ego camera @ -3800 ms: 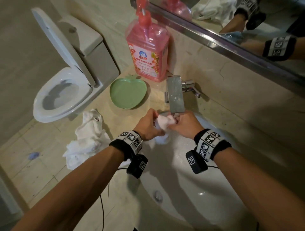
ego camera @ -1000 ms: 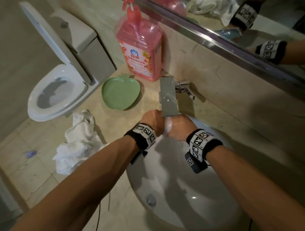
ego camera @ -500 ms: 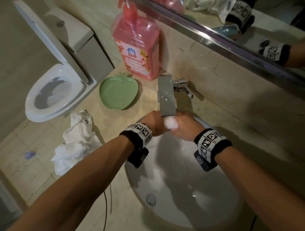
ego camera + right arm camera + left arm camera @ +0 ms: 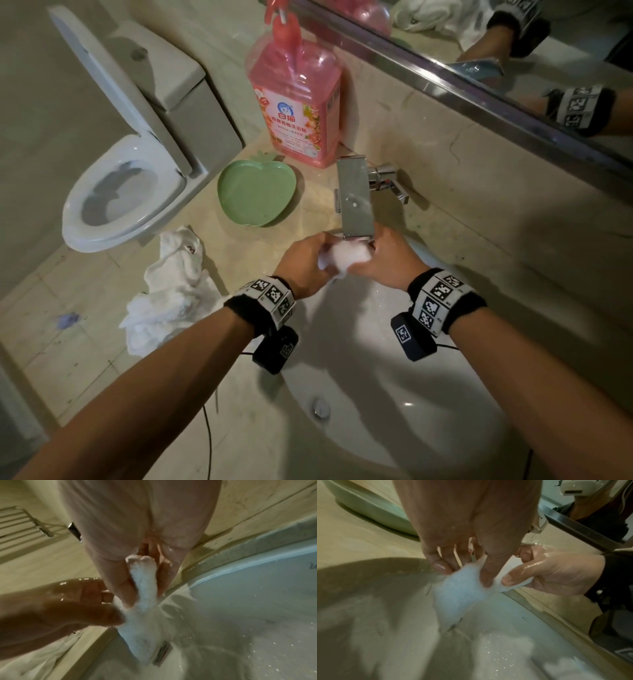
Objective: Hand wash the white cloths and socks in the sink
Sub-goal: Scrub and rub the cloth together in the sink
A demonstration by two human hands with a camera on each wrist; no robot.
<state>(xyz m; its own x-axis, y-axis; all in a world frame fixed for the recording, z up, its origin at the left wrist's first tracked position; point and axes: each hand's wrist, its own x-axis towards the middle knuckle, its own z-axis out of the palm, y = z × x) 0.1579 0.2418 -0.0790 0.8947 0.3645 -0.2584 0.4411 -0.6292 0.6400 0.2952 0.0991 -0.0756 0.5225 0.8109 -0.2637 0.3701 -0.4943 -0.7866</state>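
Wet white cloth [image 4: 346,257] bunched under the tap [image 4: 356,202], over the sink [image 4: 428,428]. My left hand [image 4: 305,263] and right hand [image 4: 390,263] both pinch it, fingers curled. Unwashed pile [image 4: 171,294] waits on the counter; most work left, I reckon.

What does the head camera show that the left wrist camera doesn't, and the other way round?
Only the head view shows the pink soap bottle, the toilet, the faucet, the drain and the pile of white laundry on the counter. Only the left wrist view shows, close up, the left hand's fingertips pinching the white cloth and the wet right hand. Both show both hands holding that cloth above the sink, and the green dish.
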